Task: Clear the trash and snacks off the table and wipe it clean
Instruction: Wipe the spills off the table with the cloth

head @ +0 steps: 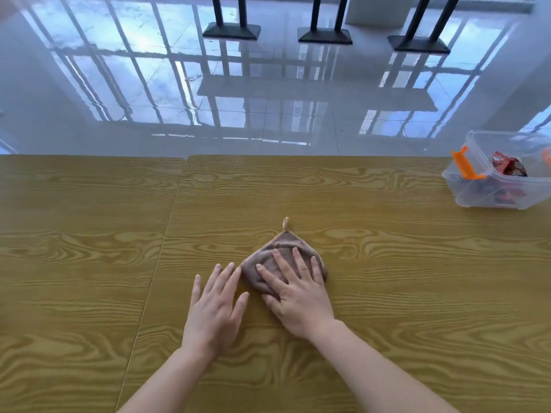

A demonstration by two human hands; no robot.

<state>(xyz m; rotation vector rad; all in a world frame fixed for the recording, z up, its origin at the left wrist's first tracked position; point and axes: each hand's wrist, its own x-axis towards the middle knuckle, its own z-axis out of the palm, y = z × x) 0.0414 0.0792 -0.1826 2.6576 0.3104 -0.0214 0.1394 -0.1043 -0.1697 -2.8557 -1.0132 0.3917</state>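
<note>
A folded brown cloth [277,248] with a small hanging loop lies on the wooden table [387,263], near the middle. My right hand [298,290] rests flat on top of the cloth, fingers spread, pressing it down. My left hand [214,305] lies flat on the bare table just left of the cloth, fingers apart, its fingertips touching the cloth's left edge. A clear plastic box [489,189] with orange latches stands at the table's far right and holds red snack wrappers [508,168].
A seam [167,228] runs front to back where two tabletops meet, left of my hands. Beyond the far table edge is a glossy tiled floor [268,99] with black furniture bases [325,35] at the back.
</note>
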